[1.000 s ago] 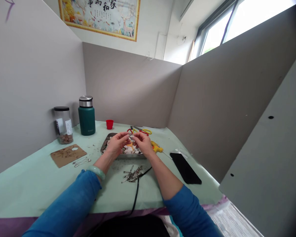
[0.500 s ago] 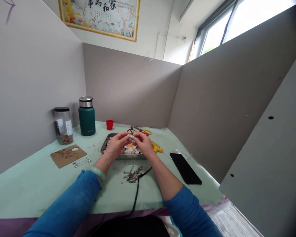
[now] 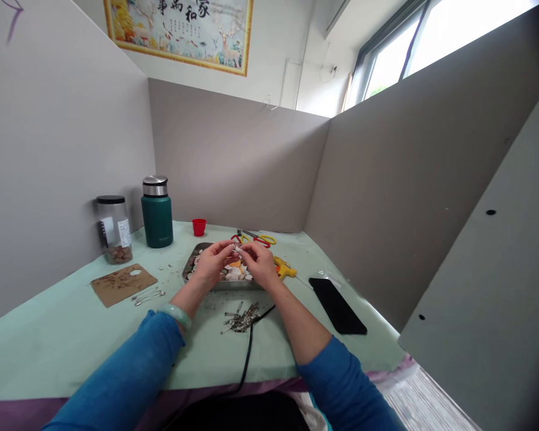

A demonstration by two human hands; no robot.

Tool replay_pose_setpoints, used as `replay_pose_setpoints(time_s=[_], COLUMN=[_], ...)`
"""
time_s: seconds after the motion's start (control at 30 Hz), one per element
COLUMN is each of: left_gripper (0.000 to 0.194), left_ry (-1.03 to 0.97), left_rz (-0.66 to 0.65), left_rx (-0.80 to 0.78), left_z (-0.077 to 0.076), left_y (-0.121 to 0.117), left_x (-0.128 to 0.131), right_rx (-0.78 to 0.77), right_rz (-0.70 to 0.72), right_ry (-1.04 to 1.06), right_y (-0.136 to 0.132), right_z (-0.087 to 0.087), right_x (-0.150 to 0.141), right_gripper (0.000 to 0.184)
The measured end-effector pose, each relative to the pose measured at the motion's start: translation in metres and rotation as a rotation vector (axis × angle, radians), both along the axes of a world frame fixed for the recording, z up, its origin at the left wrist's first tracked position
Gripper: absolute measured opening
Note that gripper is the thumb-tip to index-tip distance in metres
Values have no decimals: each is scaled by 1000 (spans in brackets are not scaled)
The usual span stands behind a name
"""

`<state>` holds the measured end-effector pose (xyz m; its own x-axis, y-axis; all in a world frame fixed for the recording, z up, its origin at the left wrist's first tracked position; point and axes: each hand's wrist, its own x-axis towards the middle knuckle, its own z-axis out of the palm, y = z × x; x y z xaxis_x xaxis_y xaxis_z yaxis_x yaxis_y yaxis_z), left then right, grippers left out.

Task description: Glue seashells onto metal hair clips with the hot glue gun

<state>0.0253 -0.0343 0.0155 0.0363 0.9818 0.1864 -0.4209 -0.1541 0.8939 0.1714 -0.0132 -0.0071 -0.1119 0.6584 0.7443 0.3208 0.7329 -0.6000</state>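
Hands (image 3: pixel 212 262) (image 3: pixel 259 263) pinch a small whitish piece (image 3: pixel 237 249) over a metal tray (image 3: pixel 236 285)

Sm. whitish pc. (image 3: pixel 238 249), pinched btwn fingertips of person's L hand (image 3: pixel 212 263) & R hand (image 3: pixel 260 263); held up off tabletop, seen vs. metal tray (image 3: pixel 236 286) w/ mixed pale pcs. Partly hidden by fingers, so exact shape & tilt unclear; too sm. for detail.

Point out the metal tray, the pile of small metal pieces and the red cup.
Metal tray (image 3: pixel 236 285): head view, on its near outer wall.
Pile of small metal pieces (image 3: pixel 242 319): head view, on the middle of the heap.
Red cup (image 3: pixel 199 228): head view, on the middle of its side.
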Motion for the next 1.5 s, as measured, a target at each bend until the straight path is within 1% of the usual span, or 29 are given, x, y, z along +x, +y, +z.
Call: replay_pose_setpoints(time_s=[0.2, 0.53, 0.73, 1.0, 1.17, 1.33, 1.5], left_gripper=[32, 41, 46, 44, 43, 42, 40], left_ry=[63, 63, 43, 19, -22, -63, -83], left_rz=[57, 88, 48, 19, 5, -10, -23], left_rx=[15, 40, 20, 40, 54, 69, 78], left_z=[2, -2, -1, -1, -3, -5, -7], left_y=[-4, -1, -2, -2, 0, 4, 6], left_x=[3, 3, 2, 2, 1, 0, 0], right_rx=[21, 23, 28, -67, -129, -137, -137], right_rz=[-8, -16, -17, 30, 89, 99, 127], right_ry=[-16, -46, -30, 64, 129, 161, 180], right_y=[0, -4, -2, -2, -3, -1, -3], right_z=[-1, 0, -1, -1, 0, -3, -1], right_x=[0, -1, -1, -2, -4, -5, -7], right_gripper=[20, 21, 20, 22, 24, 22, 22])
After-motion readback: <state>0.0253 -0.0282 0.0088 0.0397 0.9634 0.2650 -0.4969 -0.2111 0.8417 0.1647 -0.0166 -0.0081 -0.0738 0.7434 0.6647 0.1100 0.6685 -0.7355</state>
